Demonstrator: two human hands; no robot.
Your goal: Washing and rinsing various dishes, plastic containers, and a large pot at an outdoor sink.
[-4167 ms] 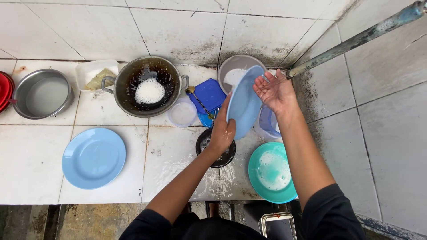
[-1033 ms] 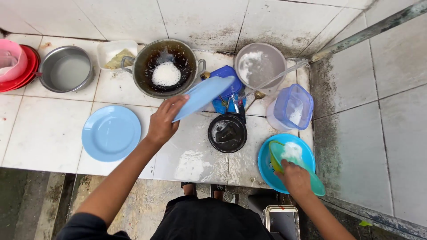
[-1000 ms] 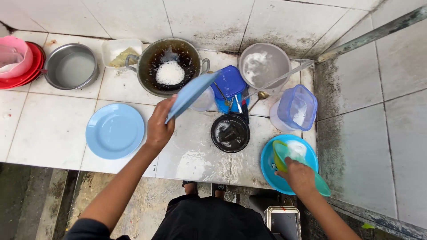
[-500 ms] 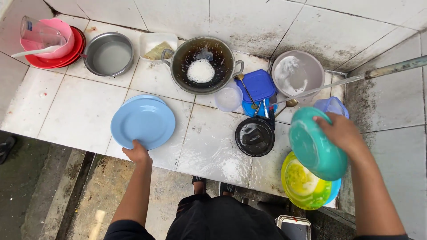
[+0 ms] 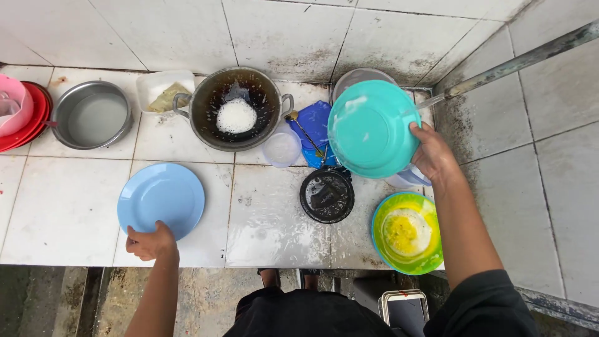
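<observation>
The right hand is curled round the rim of a teal bowl, thumb over the edge and fingers behind, and holds it up off the counter, tilted on edge so that its hollow faces the person. It sits right under the end of a grey pipe that slants down from the wall, and a thin stream of water reaches its rim; held at that angle, the water can run across the inside and drain off rather than pool.

The left hand is low at the front edge of the counter, loosely closed, its fingers on the near rim of a light blue plate. The plate lies flat and face up on the white tiles, well apart from the wet cluster on the right, as if that side is kept for finished pieces.

Below the teal bowl, a green and yellow bowl holding a yellowish foam rests at the counter's right end, close to the hand. Beside it lies a small black dish, wet. Further back stands a dark two-handled pot with a white mound in it, a blue lid with a spoon on it, and a clear cup. At the far left sits a steel bowl and a red and pink stack.
</observation>
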